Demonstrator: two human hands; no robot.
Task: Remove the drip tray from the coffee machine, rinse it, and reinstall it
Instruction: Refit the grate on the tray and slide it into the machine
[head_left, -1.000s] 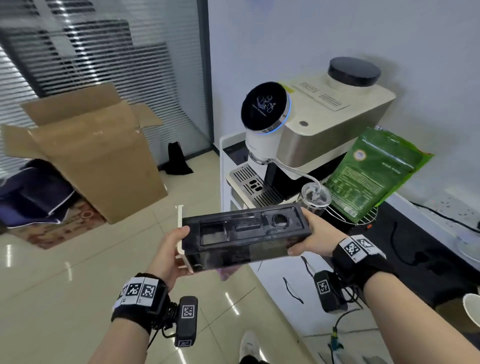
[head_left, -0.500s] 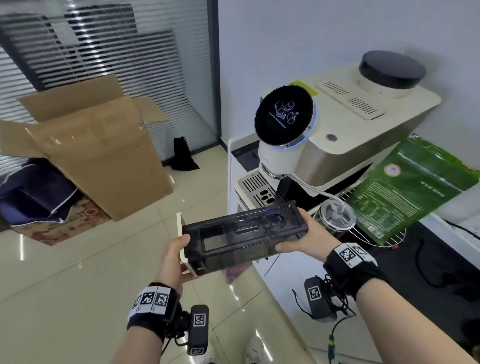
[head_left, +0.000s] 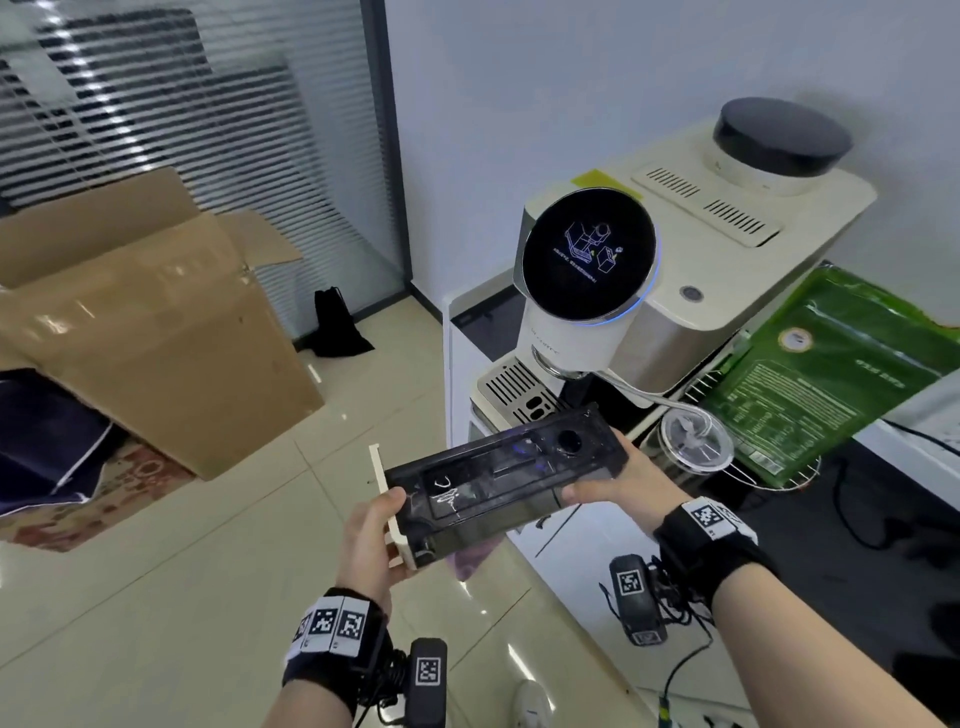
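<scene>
I hold the drip tray (head_left: 498, 480), a long dark translucent box with a cream front panel at its left end, level in the air in front of the coffee machine (head_left: 675, 280). My left hand (head_left: 371, 540) grips the cream end from below. My right hand (head_left: 621, 480) grips the far dark end, which points at the machine's base. The cream machine has a round black screen lit with a blue ring, and a slotted metal grille (head_left: 514, 392) sits just behind the tray.
The machine stands on a white cabinet (head_left: 561, 571). A green bag (head_left: 826, 374) leans on a wire rack at the right, with a clear lidded cup (head_left: 693, 439) on a hose beside it. An open cardboard box (head_left: 150, 322) stands on the tiled floor at left.
I have come closer to the coffee machine. The tray has moved with both hands toward the machine's base, its far end now just below the grille.
</scene>
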